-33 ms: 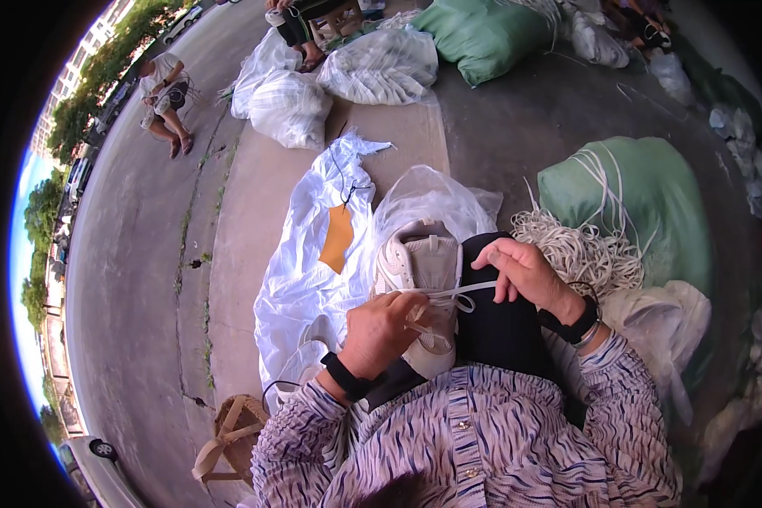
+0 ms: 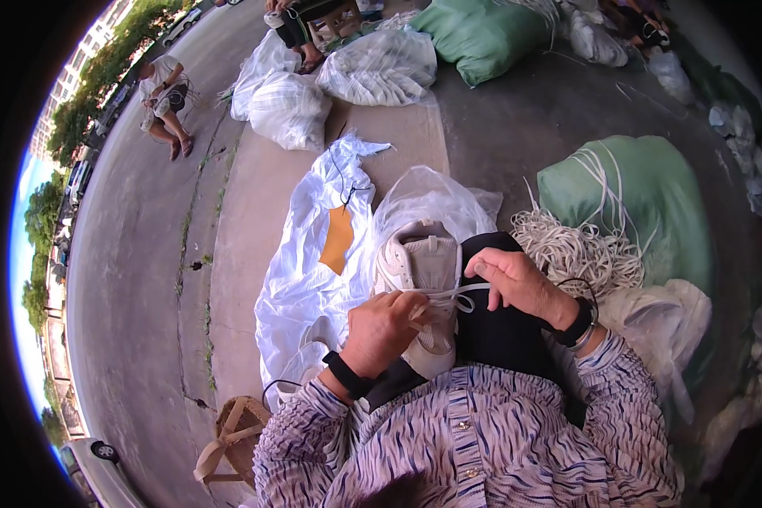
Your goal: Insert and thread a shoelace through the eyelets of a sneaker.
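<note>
A pale sneaker (image 2: 432, 254) rests on my lap, its tongue showing. White shoelace (image 2: 466, 295) runs across its middle, with a small loop at the shoe's right side. My left hand (image 2: 379, 332) is closed at the shoe's left edge, pinching the lace; its fingertips are partly hidden. Right of the shoe, over my dark-clad leg (image 2: 504, 339), my right hand (image 2: 523, 284) grips the lace's other stretch with bent fingers. Behind the shoe bunches a clear plastic bag (image 2: 432, 190).
Piled white laces (image 2: 580, 250) lie against a green sack (image 2: 660, 190) on the right. A white sheet (image 2: 292, 275) carries an orange piece (image 2: 337, 241). Stuffed white bags (image 2: 289, 110) stand ahead; a seated person (image 2: 165, 102) is far left. A woven basket (image 2: 237, 432) sits near my left elbow.
My right hand has shifted slightly left and down, toward the shoe, and the lace stretch between shoe and hand is shorter. My left hand and the shoe have barely moved.
</note>
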`<state>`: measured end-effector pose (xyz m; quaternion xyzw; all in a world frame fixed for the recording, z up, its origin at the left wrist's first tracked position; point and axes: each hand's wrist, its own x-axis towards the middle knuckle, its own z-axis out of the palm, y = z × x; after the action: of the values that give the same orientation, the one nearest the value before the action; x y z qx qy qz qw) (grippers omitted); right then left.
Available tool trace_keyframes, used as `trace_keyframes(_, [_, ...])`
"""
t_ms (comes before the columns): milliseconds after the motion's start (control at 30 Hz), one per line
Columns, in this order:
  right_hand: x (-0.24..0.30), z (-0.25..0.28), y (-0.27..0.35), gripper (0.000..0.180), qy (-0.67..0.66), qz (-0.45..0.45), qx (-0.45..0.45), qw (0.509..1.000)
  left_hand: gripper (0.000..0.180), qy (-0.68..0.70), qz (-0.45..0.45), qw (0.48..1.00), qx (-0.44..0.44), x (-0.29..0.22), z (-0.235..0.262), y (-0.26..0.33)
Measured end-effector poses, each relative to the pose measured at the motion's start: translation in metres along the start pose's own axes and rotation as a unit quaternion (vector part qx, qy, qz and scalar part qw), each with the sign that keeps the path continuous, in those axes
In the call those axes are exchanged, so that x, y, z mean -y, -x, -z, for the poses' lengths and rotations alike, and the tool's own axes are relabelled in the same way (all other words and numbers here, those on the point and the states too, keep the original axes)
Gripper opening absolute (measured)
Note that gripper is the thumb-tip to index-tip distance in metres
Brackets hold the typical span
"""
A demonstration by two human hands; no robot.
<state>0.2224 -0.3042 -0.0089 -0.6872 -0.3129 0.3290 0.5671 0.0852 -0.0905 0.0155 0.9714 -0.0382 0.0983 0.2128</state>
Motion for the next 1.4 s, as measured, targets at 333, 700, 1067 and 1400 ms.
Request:
trace_keyframes(333, [0.009, 0.006, -0.005, 0.023, -0.028, -0.057, 0.027, 0.998, 0.011, -0.186, -0.085, 0.978, 0.039, 0.016, 0.027, -0.019])
trace_keyframes(700, [-0.055, 0.056, 0.003, 0.009, -0.309, -0.16, -0.195, 0.917, 0.019, 0.045, 0.024, 0.993, -0.111, 0.017, -0.023, -0.004])
trace_keyframes(1067, [-0.068, 0.074, 0.01, 0.021, -0.105, -0.132, -0.362, 0.917, 0.021, 0.25, 0.224, 0.939, -0.07, 0.024, -0.036, 0.027])
trace_keyframes(1400, [0.008, -0.049, 0.023, 0.008, 0.274, 0.12, -0.039, 0.953, 0.018, 0.166, 0.161, 0.963, -0.134, 0.03, -0.033, 0.027])
